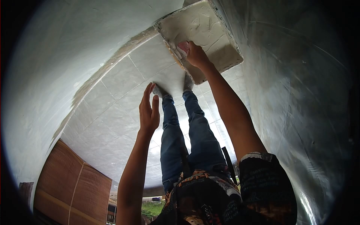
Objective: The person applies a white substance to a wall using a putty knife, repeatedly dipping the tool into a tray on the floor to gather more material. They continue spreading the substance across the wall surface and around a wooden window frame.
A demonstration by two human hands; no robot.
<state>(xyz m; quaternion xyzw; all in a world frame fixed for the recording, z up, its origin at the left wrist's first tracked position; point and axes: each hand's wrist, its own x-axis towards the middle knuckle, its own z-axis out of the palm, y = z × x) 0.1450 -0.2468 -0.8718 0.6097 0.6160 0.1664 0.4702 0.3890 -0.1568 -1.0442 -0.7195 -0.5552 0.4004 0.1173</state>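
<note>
My right hand reaches into a rectangular tray and is closed around a reddish flat tool. Pale smears mark the tool; its working edge is hidden. Thick off-white paste coats the inside of the tray, with ridges and swirls on its surface. My left hand hangs in the air left of my legs, holding nothing, its fingers stretched out and its thumb apart.
A pale wall curves along the left, with a rough brownish strip at its foot. Large grey tiles cover the floor under my feet. Wrinkled plastic sheeting covers the right side. A brown woven panel stands at lower left.
</note>
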